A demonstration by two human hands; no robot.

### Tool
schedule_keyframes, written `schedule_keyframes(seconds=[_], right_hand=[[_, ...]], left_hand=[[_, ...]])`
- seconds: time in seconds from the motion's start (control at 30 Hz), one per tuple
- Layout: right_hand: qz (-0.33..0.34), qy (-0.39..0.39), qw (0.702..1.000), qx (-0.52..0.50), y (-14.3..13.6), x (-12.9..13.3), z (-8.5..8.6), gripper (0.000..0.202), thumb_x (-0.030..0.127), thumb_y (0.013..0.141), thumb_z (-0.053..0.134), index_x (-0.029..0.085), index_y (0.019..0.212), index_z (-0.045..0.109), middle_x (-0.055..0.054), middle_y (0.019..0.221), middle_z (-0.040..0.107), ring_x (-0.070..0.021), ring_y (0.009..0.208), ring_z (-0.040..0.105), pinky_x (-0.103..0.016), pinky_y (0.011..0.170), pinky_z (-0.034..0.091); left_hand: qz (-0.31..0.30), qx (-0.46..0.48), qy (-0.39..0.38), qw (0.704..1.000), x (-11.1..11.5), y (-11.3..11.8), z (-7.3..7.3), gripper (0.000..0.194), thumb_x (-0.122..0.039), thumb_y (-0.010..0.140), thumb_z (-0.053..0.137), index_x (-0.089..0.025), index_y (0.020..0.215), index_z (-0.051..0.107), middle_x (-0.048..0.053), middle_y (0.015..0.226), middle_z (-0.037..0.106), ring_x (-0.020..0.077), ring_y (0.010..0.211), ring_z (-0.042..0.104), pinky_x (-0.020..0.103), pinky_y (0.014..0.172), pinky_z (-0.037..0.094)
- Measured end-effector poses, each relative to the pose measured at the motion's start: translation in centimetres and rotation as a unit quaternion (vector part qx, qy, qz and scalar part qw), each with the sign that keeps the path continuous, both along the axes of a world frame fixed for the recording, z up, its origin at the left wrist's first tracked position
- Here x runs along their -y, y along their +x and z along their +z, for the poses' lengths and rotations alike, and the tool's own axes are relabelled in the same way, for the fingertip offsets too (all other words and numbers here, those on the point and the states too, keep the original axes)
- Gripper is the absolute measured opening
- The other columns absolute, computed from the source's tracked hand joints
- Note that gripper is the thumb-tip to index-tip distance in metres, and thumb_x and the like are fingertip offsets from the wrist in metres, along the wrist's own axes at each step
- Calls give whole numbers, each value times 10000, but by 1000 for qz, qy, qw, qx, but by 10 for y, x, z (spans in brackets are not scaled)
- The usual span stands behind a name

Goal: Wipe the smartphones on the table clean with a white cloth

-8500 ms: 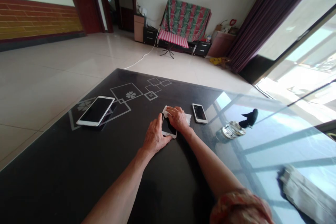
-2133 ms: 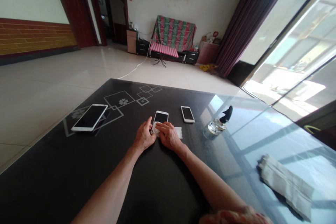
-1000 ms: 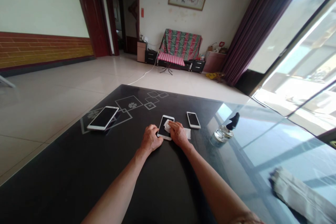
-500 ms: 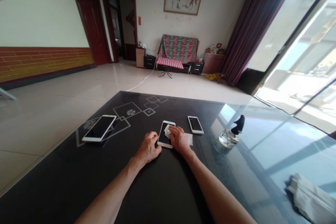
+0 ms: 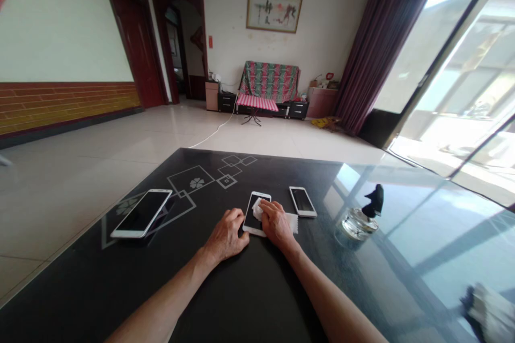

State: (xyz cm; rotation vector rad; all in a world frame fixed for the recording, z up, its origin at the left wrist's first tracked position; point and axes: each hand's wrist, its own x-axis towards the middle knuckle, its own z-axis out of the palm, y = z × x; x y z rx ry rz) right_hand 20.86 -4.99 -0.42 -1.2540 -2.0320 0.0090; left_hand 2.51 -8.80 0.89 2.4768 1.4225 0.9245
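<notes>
A white phone with a dark screen (image 5: 252, 224) lies on the black table in front of me. My left hand (image 5: 228, 233) rests at its left edge, fingers curled and gripping the side. My right hand (image 5: 276, 222) presses a white wipe (image 5: 258, 209) onto the screen, with more white material (image 5: 292, 222) showing to the right beneath the hand. Right of them lies a smaller white phone (image 5: 303, 202). A larger white phone (image 5: 142, 213) lies on the left, its screen dark.
On the glossy table (image 5: 225, 300), a glass container with a black top (image 5: 360, 223) stands to the right. A crumpled grey cloth (image 5: 491, 313) lies at the lower right. A striped small table (image 5: 257, 102) stands across the room.
The view has tilted up slightly, so the table items appear lower and further spread. Both hands keep their places at the middle phone, and the wipe is still under my right fingers.
</notes>
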Motion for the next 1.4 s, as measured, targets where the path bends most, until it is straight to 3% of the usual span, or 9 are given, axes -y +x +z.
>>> schedule_keyframes(seconds=[0.37,1.4], right_hand=[[-10,-13,1000,0,1,0,-2,372,64,820,446,189,1056,706,-55,1187,663,-224,1076,561,-383,995,441],[-2,-6,1000,-13,0,-2,-2,350,51,790,475,202,1012,701,-44,1166,673,-187,1024,597,-316,994,401]], left_hand=[[35,-39,4,999,5,6,-1,159,-177,765,516,-189,917,563,76,1054,556,223,966,514,341,931,463],[13,-65,32,997,-1,1,-4,211,-195,773,521,-167,950,631,91,1025,585,233,943,533,353,894,484]])
